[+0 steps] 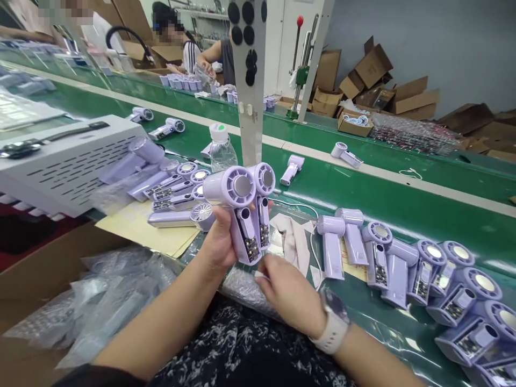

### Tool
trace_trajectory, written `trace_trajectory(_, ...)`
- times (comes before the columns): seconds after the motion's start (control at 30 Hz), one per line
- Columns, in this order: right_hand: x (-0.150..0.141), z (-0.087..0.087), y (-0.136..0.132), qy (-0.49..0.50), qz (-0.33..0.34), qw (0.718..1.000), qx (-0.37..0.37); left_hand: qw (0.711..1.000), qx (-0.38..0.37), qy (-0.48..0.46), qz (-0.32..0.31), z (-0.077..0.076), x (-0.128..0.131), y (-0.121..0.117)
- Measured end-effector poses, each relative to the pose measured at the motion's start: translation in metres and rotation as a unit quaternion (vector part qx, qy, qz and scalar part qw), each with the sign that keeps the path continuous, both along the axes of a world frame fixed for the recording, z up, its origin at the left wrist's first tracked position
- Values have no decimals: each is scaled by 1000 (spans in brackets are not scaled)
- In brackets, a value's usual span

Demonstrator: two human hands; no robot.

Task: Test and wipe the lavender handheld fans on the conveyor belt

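My left hand (220, 239) is closed round the handles of two lilac handheld fans (245, 207), held upright side by side with their round heads up and open circuit boards facing me. My right hand (284, 293), with a white watch on the wrist, sits just below the fans' bottom ends. Its fingers are curled in a pinch near a small white piece; what they hold is too small to name. Both hands hover over the near edge of the green conveyor bench (363, 209).
Several lilac fans lie in a row at right (443, 285) and a pile at left (173, 193). A water bottle (221, 148), a white post (250, 80), a grey perforated box (64, 161) and bagged parts in a carton (105, 301) surround me. Another person works across the belt.
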State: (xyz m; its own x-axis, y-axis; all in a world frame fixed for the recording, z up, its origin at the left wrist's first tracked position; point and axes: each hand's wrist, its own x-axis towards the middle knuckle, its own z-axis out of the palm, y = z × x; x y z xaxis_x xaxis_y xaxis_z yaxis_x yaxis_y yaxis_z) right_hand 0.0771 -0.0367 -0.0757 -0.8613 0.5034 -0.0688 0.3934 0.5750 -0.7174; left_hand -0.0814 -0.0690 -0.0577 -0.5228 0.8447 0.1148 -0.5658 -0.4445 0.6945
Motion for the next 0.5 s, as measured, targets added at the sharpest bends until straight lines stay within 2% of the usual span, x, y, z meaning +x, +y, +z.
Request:
trace_trajectory(0.07, 14, 5, 2, 59, 12, 988, -145, 1000, -6, 1, -13, 1, 5, 2)
trace_trajectory(0.13, 25, 6, 4, 138, -10, 947, -290, 999, -8, -12, -35, 3, 12, 6)
trace_trajectory(0.17, 28, 5, 4, 172, -30, 927, -333, 998, -7, -22, -54, 4, 15, 8)
trace_trajectory(0.3, 30, 0, -2, 252, -82, 890, -370, 993, 22, -49, -109, 8, 31, 19)
trace_trajectory(0.37, 30, -2, -8, 272, -109, 879, -376, 994, 32, -41, -93, 8, 38, 23)
trace_trajectory(0.5, 29, -4, -16, 289, -174, 855, -395, 1000, 16, -16, -20, 6, 48, 25)
